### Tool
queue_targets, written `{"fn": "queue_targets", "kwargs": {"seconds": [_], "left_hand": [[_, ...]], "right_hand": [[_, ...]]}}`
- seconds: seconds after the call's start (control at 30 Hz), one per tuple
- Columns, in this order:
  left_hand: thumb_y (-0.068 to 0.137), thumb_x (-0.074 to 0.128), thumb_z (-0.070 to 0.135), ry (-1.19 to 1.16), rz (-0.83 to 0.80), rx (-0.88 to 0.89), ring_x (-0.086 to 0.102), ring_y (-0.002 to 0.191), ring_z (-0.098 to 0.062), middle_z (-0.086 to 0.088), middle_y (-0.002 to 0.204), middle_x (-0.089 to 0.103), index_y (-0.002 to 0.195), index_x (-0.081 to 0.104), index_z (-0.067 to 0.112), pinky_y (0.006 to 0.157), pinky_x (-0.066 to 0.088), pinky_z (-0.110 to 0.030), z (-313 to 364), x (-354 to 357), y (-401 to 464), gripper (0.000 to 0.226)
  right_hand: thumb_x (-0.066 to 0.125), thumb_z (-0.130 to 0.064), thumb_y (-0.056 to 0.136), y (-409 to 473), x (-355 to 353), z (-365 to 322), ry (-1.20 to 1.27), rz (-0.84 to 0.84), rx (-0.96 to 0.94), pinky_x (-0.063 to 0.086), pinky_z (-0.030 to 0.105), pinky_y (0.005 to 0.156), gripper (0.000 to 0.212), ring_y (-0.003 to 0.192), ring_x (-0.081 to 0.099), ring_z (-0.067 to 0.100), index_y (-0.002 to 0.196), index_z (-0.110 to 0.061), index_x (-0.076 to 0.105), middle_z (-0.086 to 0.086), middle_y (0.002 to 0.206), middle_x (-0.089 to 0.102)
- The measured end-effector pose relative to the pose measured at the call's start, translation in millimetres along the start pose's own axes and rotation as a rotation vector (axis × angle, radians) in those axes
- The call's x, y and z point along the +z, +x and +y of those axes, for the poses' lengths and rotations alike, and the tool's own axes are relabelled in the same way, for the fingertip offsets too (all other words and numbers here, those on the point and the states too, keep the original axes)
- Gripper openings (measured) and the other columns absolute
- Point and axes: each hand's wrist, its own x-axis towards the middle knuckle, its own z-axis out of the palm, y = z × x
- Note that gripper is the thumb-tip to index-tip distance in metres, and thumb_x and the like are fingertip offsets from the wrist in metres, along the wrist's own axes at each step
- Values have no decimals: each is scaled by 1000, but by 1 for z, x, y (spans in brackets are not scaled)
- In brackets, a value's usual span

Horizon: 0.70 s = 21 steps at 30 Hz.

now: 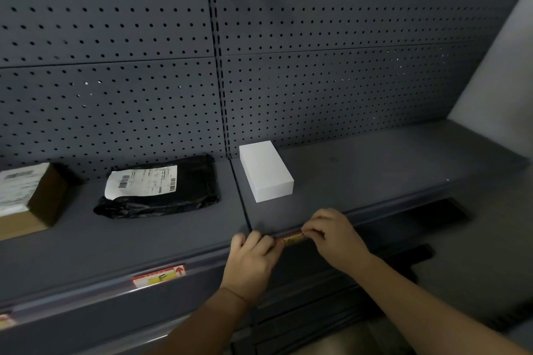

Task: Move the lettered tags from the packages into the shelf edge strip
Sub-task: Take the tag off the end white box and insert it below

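Hands pinch one tag at the shelf edge strip: left hand on its left end, right hand on its right. I judge it light, thin, bendy; its letter is perhaps G. Grip both ends.

In front of me: a dark grey pegboard back wall in panels, with a slotted upright post running down between the two bays. At my far right, a pale plain wall beside the shelving; below it, a lower grey shelf with two flat black items, kind not clear, one near its back and one nearer its front. Under my arms, further dark shelf fronts, dimly lit, stacked one below another.
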Motion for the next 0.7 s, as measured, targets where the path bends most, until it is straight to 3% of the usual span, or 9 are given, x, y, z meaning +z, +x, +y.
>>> {"fn": "queue_targets", "kwargs": {"seconds": [0.23, 0.53, 0.7], "left_hand": [[79, 71, 14, -29, -1, -48, 44, 78, -23, 0, 88, 58, 106, 69, 18, 69, 26, -36, 2, -1, 3, 28], [86, 67, 21, -85, 35, -177, 46, 75, -20, 4, 83, 60, 102, 71, 20, 68, 28, -34, 7, -16, 15, 17], [86, 67, 24, -85, -49, -232, 45, 76, -18, 6, 82, 56, 91, 70, 25, 68, 27, -33, 12, -19, 25, 7]], "right_hand": [[66, -18, 89, -6, 1, -1, 22, 13, 28, 48, 32, 79, 9, 86, 50, 7, 90, -26, 71, -11, 87, 54], [66, -20, 89, -13, -3, 0, 91, 29, 109, 50, 24, 84, 14, 92, 52, 2, 102, -27, 65, -13, 96, 55], [63, -26, 91, -17, 0, 2, 69, 32, 124, 51, 24, 83, 9, 92, 52, 1, 99, -29, 66, -15, 95, 55]]}}
